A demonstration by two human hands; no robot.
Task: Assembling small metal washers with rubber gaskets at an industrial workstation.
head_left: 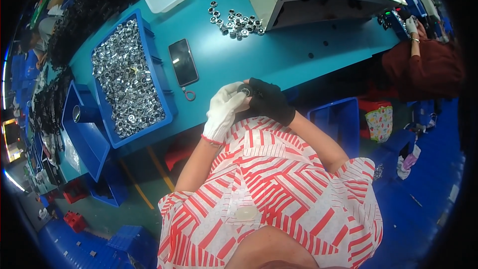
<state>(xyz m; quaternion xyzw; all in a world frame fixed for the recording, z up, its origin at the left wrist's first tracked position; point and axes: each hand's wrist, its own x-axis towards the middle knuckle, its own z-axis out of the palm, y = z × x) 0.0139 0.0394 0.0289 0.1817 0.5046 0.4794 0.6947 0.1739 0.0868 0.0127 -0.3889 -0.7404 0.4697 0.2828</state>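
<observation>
My left hand (224,111), in a white knitted glove with a red cuff, pinches a small dark round part (247,91) with a shiny ring on it. Against the same part closes my right hand (272,102), in a black glove; its fingertips are partly hidden. Both hands meet over the table's near edge, in front of my striped top. A blue tray (109,128) to the left is heaped with shiny metal rings (127,77). Between tray and hands lies a dark-screened phone (183,62) with a pink ring loop (188,94).
More metal ring parts (236,24) lie loose on the teal table (209,52), beside a cream metal housing (279,0). A white tub (166,0) holds small pieces. Black parts (87,10) pile up at far left. A co-worker's gloved hand (411,25) shows at right.
</observation>
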